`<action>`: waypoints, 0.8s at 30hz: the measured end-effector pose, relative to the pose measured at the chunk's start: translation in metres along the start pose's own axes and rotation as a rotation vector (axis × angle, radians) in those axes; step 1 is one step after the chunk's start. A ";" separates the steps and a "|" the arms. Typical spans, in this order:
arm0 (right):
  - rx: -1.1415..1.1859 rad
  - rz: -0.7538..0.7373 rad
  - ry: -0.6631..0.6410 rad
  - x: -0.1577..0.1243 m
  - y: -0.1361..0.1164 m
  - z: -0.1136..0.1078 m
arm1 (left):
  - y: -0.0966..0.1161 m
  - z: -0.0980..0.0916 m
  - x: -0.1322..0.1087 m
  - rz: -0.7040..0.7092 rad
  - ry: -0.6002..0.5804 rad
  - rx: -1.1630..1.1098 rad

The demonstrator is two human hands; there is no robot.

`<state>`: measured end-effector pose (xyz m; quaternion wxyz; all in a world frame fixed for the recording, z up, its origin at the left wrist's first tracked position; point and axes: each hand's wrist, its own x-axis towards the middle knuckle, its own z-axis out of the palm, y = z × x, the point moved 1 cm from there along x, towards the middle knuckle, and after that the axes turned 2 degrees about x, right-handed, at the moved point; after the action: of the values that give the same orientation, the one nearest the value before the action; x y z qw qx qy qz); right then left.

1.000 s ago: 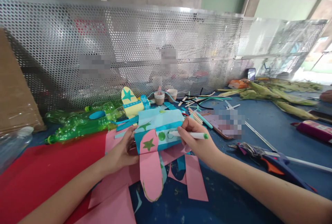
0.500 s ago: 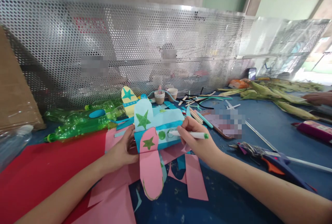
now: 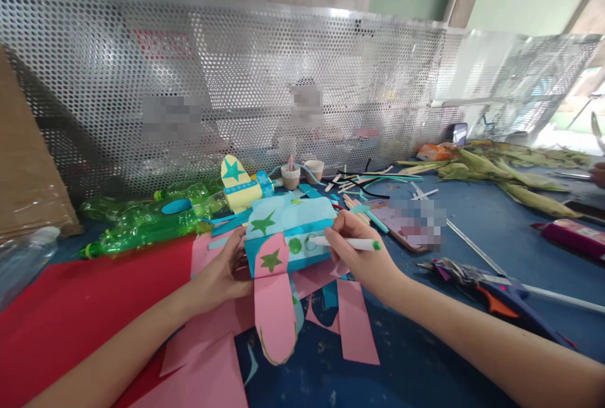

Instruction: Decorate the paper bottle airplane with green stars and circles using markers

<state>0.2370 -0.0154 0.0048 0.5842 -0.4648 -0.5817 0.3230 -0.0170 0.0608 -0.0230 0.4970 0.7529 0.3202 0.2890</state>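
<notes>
My left hand [image 3: 227, 269] is closed around the left end of a paper model plane [image 3: 309, 225] covered in light and darker blue paper. A pink paper wing [image 3: 275, 316] with a green star hangs down its front, and a light blue flap [image 3: 263, 219] with a green star lies tilted back on top. In my right hand [image 3: 360, 250] is a white marker [image 3: 352, 243] with a green end. Its tip touches the plane's side at an outlined circle, beside a filled green dot [image 3: 295, 245].
Behind stands a yellow paper plane [image 3: 241, 192]. Green plastic bottles [image 3: 151, 228] and red paper [image 3: 94, 320] lie left; pink offcuts [image 3: 358, 323] lie in front. A phone [image 3: 401, 225], a glue gun [image 3: 496, 297] and corn husks [image 3: 477, 171] are right. A perforated metal panel [image 3: 265, 80] rises behind.
The light blue star flap has gone from upright to tilted back, showing more of the yellow plane. At far right, another person's hand has shifted. My hands stay nearly in place.
</notes>
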 end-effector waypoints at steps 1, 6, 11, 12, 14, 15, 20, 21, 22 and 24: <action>0.000 0.006 -0.006 0.000 0.000 0.000 | -0.003 -0.001 0.000 0.011 0.005 0.003; 0.012 0.017 -0.012 -0.001 0.000 0.000 | -0.014 -0.004 0.000 0.042 -0.020 -0.009; 0.017 0.004 -0.015 -0.001 0.000 0.001 | -0.022 -0.006 0.000 0.047 -0.008 -0.028; 0.018 0.005 -0.011 -0.001 0.000 0.001 | -0.024 -0.007 0.000 0.048 -0.008 -0.022; 0.005 0.004 0.004 -0.001 0.000 0.001 | -0.025 -0.007 0.000 0.054 0.001 0.002; -0.010 -0.002 0.019 0.000 0.000 0.000 | -0.025 -0.008 0.000 0.058 0.004 0.013; -0.060 -0.040 0.078 0.001 0.002 -0.002 | -0.017 -0.005 0.000 0.066 -0.010 0.021; -0.061 -0.038 0.076 0.001 0.002 -0.003 | -0.016 -0.005 0.000 0.058 -0.009 0.023; -0.062 -0.036 0.075 0.001 0.003 -0.003 | -0.015 -0.005 0.000 0.048 -0.002 0.026; -0.063 -0.045 0.081 0.002 0.004 -0.003 | -0.015 -0.005 0.000 0.024 0.014 0.032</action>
<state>0.2409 -0.0127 0.0025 0.5995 -0.4822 -0.5778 0.2723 -0.0234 0.0681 -0.0356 0.4791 0.7625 0.3194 0.2949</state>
